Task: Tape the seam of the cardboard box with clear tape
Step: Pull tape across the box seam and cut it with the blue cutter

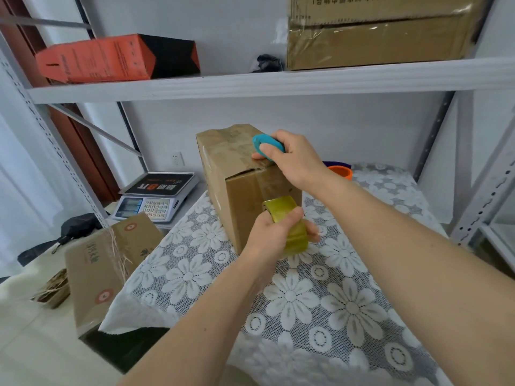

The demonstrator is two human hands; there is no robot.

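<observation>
A brown cardboard box (pixel 237 174) stands on a table covered by a white flowered lace cloth (pixel 320 296). Its top seam carries clear tape, and a strip runs down the near side to a yellowish roll of clear tape (pixel 287 227). My left hand (pixel 273 235) grips that roll low against the box's front face. My right hand (pixel 295 157) rests on the box's top near edge, holding a small blue cutter (pixel 266 146) against the tape. The flap at the top front edge gapes slightly.
An orange roll (pixel 341 171) lies behind the box. A digital scale (pixel 156 196) sits to the left, with another cardboard box (pixel 108 263) below it. The shelf (pixel 250 84) above carries an orange-black box (pixel 111 58) and a large carton (pixel 376 34). A metal rack upright (pixel 485 185) stands at right.
</observation>
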